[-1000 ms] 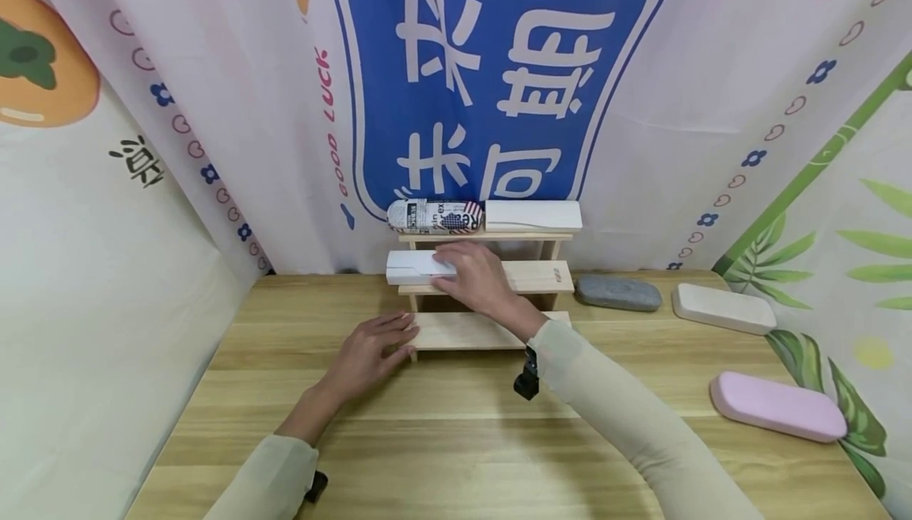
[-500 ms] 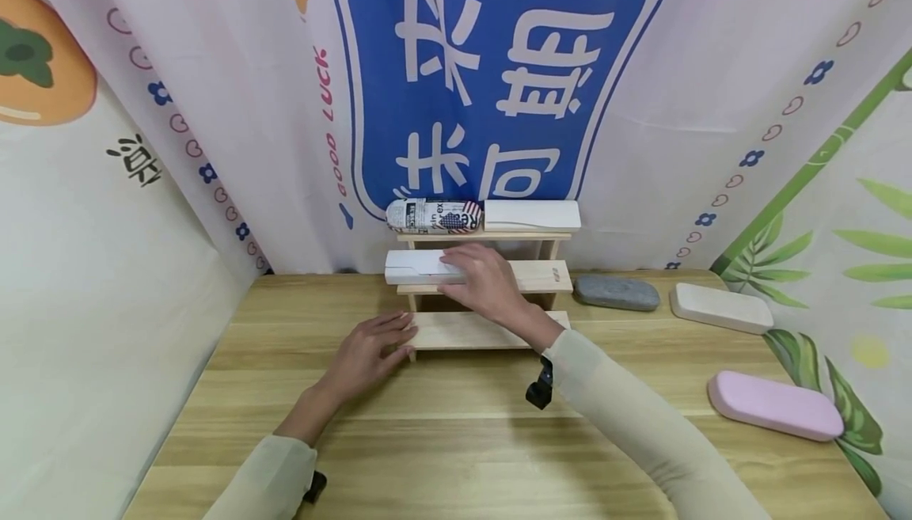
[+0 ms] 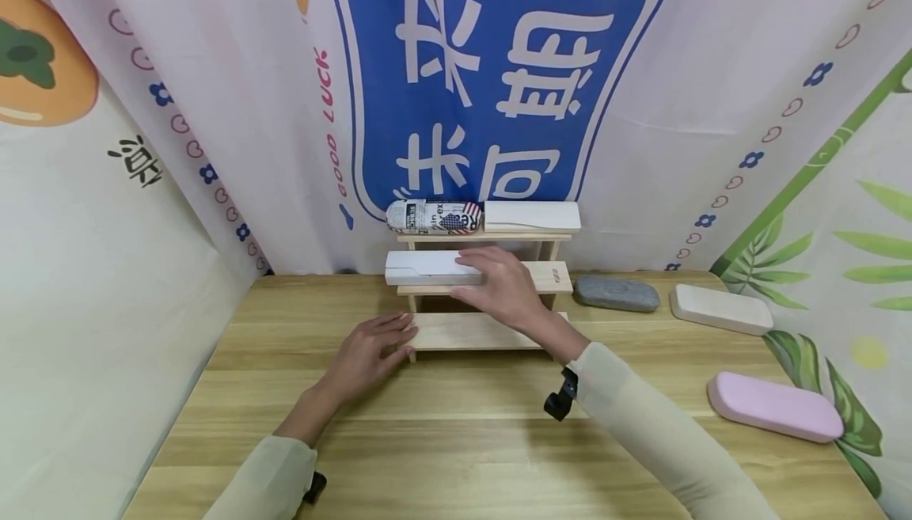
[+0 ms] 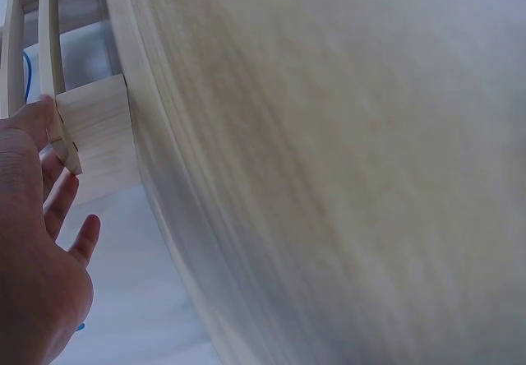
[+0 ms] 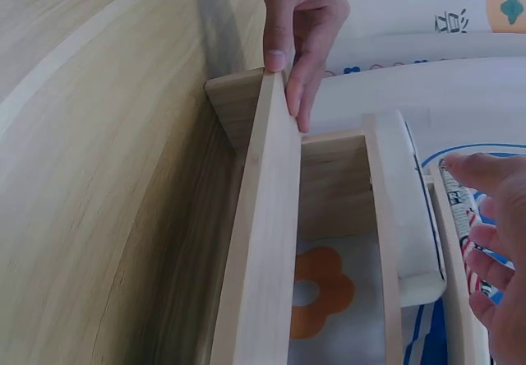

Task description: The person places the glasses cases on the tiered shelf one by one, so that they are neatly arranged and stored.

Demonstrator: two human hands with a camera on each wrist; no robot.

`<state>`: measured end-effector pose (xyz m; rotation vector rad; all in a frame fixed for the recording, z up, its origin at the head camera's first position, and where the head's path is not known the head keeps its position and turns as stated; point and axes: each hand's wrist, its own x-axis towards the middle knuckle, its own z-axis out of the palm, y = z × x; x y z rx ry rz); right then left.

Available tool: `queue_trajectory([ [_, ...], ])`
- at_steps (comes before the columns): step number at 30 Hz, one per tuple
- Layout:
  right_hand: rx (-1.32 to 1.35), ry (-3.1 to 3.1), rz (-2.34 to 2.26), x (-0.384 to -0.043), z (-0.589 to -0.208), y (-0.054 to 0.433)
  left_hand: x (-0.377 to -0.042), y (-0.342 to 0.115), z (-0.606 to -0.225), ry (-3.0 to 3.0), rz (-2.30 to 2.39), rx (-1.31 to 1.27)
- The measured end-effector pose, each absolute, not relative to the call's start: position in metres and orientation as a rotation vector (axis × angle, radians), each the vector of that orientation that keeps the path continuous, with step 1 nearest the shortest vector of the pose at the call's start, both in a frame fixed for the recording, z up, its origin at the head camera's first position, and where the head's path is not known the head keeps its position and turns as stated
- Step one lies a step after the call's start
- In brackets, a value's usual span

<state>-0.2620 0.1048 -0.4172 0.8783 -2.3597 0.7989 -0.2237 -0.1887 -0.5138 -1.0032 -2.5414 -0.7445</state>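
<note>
A three-tier wooden display stand stands on the table. My left hand holds the left end of its lowest shelf; in the right wrist view, the thumb and fingers straddle the board's corner. A white glasses case lies lengthwise on the left part of the middle shelf. My right hand is at the case's right end, overlapping it in the head view. In the right wrist view this hand has its thumb extended and fingers loosely bent, with a gap between it and the white case.
On the top shelf lie a newspaper-print case with flag patterns and another white case. To the right on the table are a grey case, an off-white case and a pink case. A printed curtain hangs behind.
My right hand has slid to the right along the white case, uncovering more of it, while the case stays on the middle shelf. The left hand has kept its place.
</note>
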Motion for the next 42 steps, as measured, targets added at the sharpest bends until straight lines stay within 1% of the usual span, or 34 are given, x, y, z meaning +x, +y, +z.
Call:
queue_trajectory([
  [9,0.916,-2.339,0.841,-0.254,-0.417,0.129,-0.223,-0.188,-0.515,-2.526,-0.756,-1.008],
  [24,1.01,-2.337,1.041,-0.253,-0.43,0.185,-0.223,-0.188,-0.513,-2.522,-0.754,-1.02],
  [37,0.995,-2.431,1.142,-0.249,-0.443,0.226,-0.223,-0.189,-0.516,-2.531,-0.741,-1.005],
  [42,0.941,-2.473,1.201,-0.248,-0.449,0.243,-0.222,-0.189,-0.514,-2.571,-0.729,-0.98],
])
